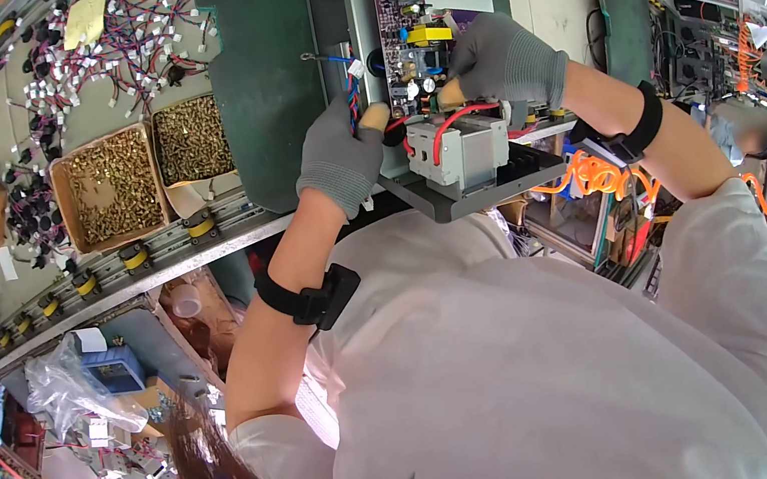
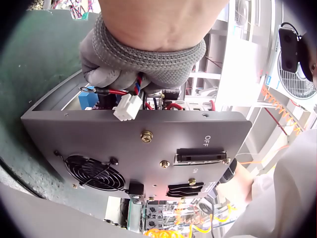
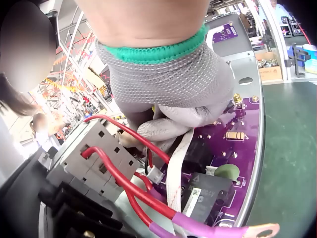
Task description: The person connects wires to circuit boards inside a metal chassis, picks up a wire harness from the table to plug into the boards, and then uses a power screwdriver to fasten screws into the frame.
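Observation:
My left hand (image 1: 343,150), in a grey glove with tan fingertips, grips a bundle of red, blue and black wires (image 1: 352,92). From its curled fingers hang a white plug (image 2: 128,107) and a ring terminal (image 2: 87,89), by the grey metal case (image 2: 133,129). Inside the case, my gloved right hand (image 1: 506,62) reaches down between the purple circuit board (image 3: 242,144) and a white block-shaped switch (image 3: 94,153). Its fingers curl at thin red and black wires above a small white connector (image 3: 154,174); the fingertips are partly hidden. Thick red cables (image 3: 129,191) arch beside them.
Bins of brass screws (image 1: 111,189) stand at the left, with loose wire harnesses (image 1: 128,49) behind them. A green mat (image 1: 265,77) lies beside the case. A roller rail (image 1: 133,259) runs along the front edge. Orange coiled hoses (image 1: 597,178) hang at the right.

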Tool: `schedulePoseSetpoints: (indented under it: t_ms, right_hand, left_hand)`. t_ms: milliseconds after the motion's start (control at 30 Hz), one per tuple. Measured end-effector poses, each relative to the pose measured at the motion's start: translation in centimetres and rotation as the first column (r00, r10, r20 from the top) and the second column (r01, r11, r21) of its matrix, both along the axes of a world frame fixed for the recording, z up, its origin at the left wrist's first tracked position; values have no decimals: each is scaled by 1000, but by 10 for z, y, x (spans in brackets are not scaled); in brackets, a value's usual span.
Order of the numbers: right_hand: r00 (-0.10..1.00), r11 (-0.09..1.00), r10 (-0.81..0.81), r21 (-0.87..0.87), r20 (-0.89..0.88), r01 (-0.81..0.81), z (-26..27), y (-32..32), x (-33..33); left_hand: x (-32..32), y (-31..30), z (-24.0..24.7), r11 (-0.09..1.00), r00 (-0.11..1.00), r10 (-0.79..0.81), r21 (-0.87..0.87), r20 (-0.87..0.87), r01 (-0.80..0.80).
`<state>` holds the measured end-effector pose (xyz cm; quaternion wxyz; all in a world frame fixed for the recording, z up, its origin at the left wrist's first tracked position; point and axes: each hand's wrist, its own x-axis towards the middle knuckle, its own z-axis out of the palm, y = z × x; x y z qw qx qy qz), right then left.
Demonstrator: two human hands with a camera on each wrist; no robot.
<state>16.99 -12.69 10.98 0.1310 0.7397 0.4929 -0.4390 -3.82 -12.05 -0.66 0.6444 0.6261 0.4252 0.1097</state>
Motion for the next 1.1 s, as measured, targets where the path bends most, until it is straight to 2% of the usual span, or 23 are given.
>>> schedulePoseSetpoints:
  t_ms: [133, 233, 300, 333, 367, 400, 433, 467, 500, 533, 567, 600, 633, 700, 767, 833, 900, 933, 967, 1000, 1033, 1067, 1100]
  right_hand:
    - [995, 991, 98, 85, 19, -99, 3, -11, 0]
    - [968, 961, 231, 131, 95, -242, 22, -11, -7]
    - [938, 782, 202, 531, 280, -327, 31, -18, -16]
    - [987, 868, 88, 476, 135, -143, 45, -16, -25]
    - [988, 858, 72, 497, 139, -133, 47, -18, -31]
    - [990, 777, 143, 619, 4, -114, 44, -20, -37]
    - [966, 683, 232, 727, -116, -77, 43, -22, -41]
    - [969, 665, 222, 743, -107, -70, 44, -23, -46]
    - [929, 732, 160, 671, -335, 115, 46, -24, -50]
    - [836, 782, 86, 556, -542, 280, 51, -24, -55]
    - [839, 767, 89, 574, -538, 287, 60, -22, -59]
    - [726, 744, -109, 428, -679, 513, 74, -21, -63]
    - [553, 670, -293, 245, -780, 701, 83, -20, -65]
    - [557, 602, -218, 338, -801, 723, 68, -22, -62]
    - [148, 334, -360, 21, -921, 942, 65, -21, -64]
    - [76, 288, -349, -30, -934, 957, 70, -20, -51]
    - [135, 338, -162, 73, -978, 938, 72, -23, -30]
    - [136, 467, -99, 75, -986, 881, 79, -25, -19]
    - [136, 468, -95, 77, -986, 881, 78, -26, -19]
    - [593, 501, -42, 496, -804, 709, 77, -28, -20]
    - [904, 508, 22, 784, -427, 358, 79, -27, -24]
    - [926, 662, 25, 700, -376, 267, 97, -27, -33]
    - [925, 662, 28, 700, -379, 267, 95, -29, -39]
  left_hand:
    - [-4, 10, 21, 998, 995, -60, -33, -80, 57]
    - [-18, 10, 38, 994, 996, 28, 107, -89, -18]
    - [-26, 15, 69, 984, 982, 34, 176, -184, -1]
    - [-30, 16, 80, 981, 996, 47, 191, -81, -31]
    - [-34, 16, 89, 978, 998, 54, 201, 23, -57]
    - [-34, 16, 99, 966, 984, 37, 247, 174, -80]
    - [-33, 14, 110, 961, 984, 19, 270, 177, -68]
    - [-31, 13, 120, 980, 954, 39, 176, 296, -95]
    - [-29, 13, 128, 991, 911, 67, 75, 407, -107]
    - [-32, 15, 125, 1000, 906, 4, -16, 422, 3]
    - [-32, 16, 124, 1000, 905, -15, 6, 425, 14]
    - [-32, 16, 123, 997, 895, -35, -52, 444, 65]
    - [-32, 16, 123, 987, 886, -53, -113, 461, 118]
    - [-30, 16, 122, 982, 881, -65, -127, 468, 141]
    - [-28, 14, 118, 979, 862, 50, -196, 504, 57]
    - [-28, 17, 119, 960, 905, 92, -279, 416, 30]
    - [-26, 21, 110, 958, 911, 226, -250, 346, -143]
    - [-26, 24, 109, 953, 897, 239, -267, 373, -143]
    - [-26, 24, 110, 954, 896, 238, -263, 374, -143]
    - [-26, 24, 114, 957, 882, 231, -261, 410, -129]
    - [-25, 24, 121, 959, 867, 225, -258, 444, -117]
    - [-22, 23, 127, 959, 868, 228, -257, 442, -122]
    - [-19, 22, 133, 973, 863, 213, -182, 458, -143]
